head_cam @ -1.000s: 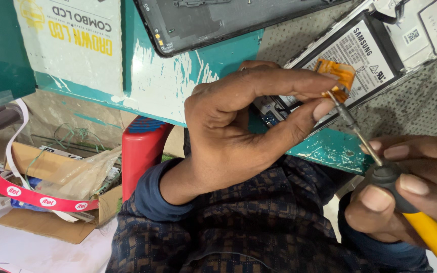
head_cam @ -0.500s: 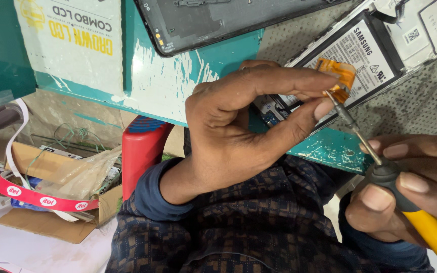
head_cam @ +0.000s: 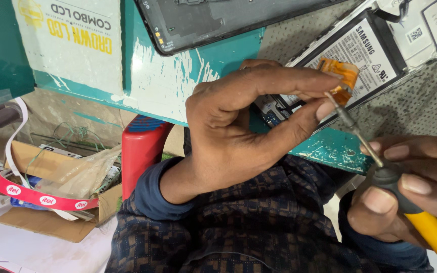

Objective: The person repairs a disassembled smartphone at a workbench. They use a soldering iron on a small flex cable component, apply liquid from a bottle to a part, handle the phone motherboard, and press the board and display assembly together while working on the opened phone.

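Over the chipped teal table (head_cam: 324, 149) edge, the left hand (head_cam: 238, 131) pinched the screwdriver (head_cam: 380, 167) tip beside an opened phone's white-labelled battery (head_cam: 357, 55); the right hand (head_cam: 405, 194) gripped its yellow-and-black handle.

Screwdriver (head_cam: 380, 167) right of phone (head_cam: 360, 55), seemingly.

Head view, close, looking down
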The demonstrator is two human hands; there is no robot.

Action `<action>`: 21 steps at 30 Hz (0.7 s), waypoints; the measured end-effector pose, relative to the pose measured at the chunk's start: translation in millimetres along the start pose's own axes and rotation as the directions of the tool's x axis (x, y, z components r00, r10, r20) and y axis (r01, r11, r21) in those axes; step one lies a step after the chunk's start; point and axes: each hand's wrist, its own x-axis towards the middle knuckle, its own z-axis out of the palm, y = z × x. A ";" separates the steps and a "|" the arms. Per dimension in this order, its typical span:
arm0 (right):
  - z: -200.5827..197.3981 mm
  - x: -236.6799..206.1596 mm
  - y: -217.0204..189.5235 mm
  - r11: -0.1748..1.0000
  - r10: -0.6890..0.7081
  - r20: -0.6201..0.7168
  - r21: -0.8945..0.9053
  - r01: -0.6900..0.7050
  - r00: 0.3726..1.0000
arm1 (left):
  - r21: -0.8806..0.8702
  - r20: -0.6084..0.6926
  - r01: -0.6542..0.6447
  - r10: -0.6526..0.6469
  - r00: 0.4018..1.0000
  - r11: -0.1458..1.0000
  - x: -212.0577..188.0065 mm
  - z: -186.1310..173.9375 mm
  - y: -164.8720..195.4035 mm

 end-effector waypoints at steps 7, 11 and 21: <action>11.7 -8.0 7.2 0.997 -0.072 -0.160 -0.034 0.068 0.985 | 0.009 0.005 -0.007 0.007 1.000 1.000 0.5 -0.7 1.0; 17.3 -9.0 9.0 0.997 -0.074 -0.207 -0.002 0.075 0.976 | 0.030 -0.002 -0.009 0.009 1.000 1.000 -0.6 -0.8 1.8; 11.1 -11.8 8.4 0.996 -0.064 -0.190 0.049 0.074 0.980 | 0.013 -0.019 0.029 -0.028 0.999 1.000 -3.7 1.1 1.5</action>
